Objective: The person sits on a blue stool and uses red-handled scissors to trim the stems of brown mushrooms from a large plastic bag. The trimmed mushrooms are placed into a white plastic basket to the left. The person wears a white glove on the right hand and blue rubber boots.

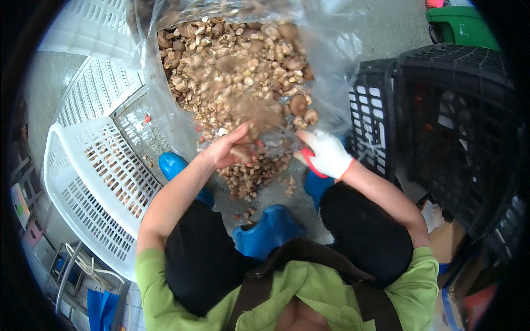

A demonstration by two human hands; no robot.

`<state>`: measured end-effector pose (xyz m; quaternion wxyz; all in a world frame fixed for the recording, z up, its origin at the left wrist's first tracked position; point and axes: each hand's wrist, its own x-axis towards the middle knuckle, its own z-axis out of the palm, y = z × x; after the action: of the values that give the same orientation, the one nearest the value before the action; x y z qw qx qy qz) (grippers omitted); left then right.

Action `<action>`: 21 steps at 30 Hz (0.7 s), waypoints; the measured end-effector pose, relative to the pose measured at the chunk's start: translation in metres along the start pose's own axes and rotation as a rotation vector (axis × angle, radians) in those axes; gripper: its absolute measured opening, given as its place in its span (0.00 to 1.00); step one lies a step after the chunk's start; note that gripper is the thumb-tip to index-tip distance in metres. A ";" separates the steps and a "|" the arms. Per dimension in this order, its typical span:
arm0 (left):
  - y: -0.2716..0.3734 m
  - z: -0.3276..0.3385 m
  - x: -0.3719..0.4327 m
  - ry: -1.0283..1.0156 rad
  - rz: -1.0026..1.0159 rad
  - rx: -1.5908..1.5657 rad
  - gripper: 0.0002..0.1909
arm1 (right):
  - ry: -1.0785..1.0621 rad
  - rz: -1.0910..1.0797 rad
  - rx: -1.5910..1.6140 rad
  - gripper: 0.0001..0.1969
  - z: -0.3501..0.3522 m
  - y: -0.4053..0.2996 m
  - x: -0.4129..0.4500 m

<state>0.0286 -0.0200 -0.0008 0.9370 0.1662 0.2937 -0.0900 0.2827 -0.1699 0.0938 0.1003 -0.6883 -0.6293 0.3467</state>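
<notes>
My bare left hand (230, 147) is curled around a pale brown mushroom (241, 153). Just past its fingertips, a brown blur (261, 113) looks like mushrooms in motion. My right hand (329, 151), in a white glove with an orange cuff, grips scissors by their red handle (311, 162). Their blades point toward my left hand and are too blurred to show whether they are apart. Beyond both hands lies a large clear plastic bag (169, 93), its mouth spread wide over a heap of mushrooms (232, 70). Small cut stem pieces (248, 180) are piled on the floor below my hands.
White slatted plastic baskets (97, 165) stand at left, one with mushrooms showing through its holes. Black plastic crates (370, 120) are stacked close by my right arm. Blue boots (172, 165) flank the stem pile, with a blue plastic stool (269, 227) between my legs. A green bin (463, 27) is far right.
</notes>
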 end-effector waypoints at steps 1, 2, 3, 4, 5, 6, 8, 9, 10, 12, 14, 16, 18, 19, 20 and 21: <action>0.001 0.001 -0.003 -0.034 -0.008 -0.026 0.41 | -0.003 -0.031 -0.014 0.23 0.000 -0.004 0.003; 0.001 0.002 -0.005 -0.069 -0.013 -0.054 0.42 | 0.062 -0.083 -0.026 0.22 0.000 -0.010 0.009; 0.002 0.003 -0.006 -0.098 -0.005 -0.089 0.43 | 0.074 -0.105 -0.029 0.22 0.000 -0.015 0.013; 0.003 0.005 -0.006 -0.100 -0.026 -0.071 0.41 | 0.083 -0.127 -0.030 0.22 -0.001 -0.020 0.018; 0.003 0.006 -0.007 -0.111 -0.041 -0.063 0.40 | 0.091 -0.149 -0.030 0.22 0.000 -0.025 0.022; 0.003 0.008 -0.008 -0.131 -0.039 -0.034 0.40 | 0.095 -0.177 -0.040 0.21 0.000 -0.029 0.025; 0.001 0.010 -0.012 -0.152 -0.022 -0.023 0.41 | 0.066 -0.175 -0.051 0.21 0.003 -0.036 0.030; 0.000 0.011 -0.014 -0.140 -0.003 -0.034 0.41 | 0.051 -0.178 -0.052 0.20 0.005 -0.038 0.031; 0.000 0.011 -0.016 -0.146 0.024 -0.051 0.42 | 0.056 -0.183 -0.091 0.20 0.008 -0.041 0.031; 0.000 0.009 -0.019 -0.106 0.047 -0.032 0.42 | 0.075 -0.196 -0.153 0.19 0.015 -0.043 0.029; 0.001 0.007 -0.021 -0.065 0.013 -0.042 0.38 | 0.028 -0.202 -0.198 0.18 0.021 -0.040 0.029; 0.004 0.004 -0.022 -0.052 0.047 -0.018 0.33 | 0.015 -0.167 -0.204 0.16 0.024 -0.031 0.032; 0.006 0.002 -0.024 -0.057 0.055 -0.144 0.22 | 0.111 -0.138 -0.186 0.13 0.018 -0.014 0.038; 0.006 0.002 -0.025 0.010 0.065 -0.109 0.22 | 0.053 0.058 -0.156 0.14 0.014 -0.004 0.043; 0.007 0.002 -0.027 0.013 0.091 -0.103 0.21 | 0.113 0.077 -0.193 0.15 0.010 0.004 0.041; 0.008 0.002 -0.028 0.042 0.106 -0.075 0.21 | 0.166 0.115 -0.235 0.16 0.007 0.011 0.040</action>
<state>0.0089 -0.0114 0.0189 0.9396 0.1482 0.3073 -0.0255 0.2858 -0.1363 0.0681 0.0506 -0.7565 -0.6145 0.2178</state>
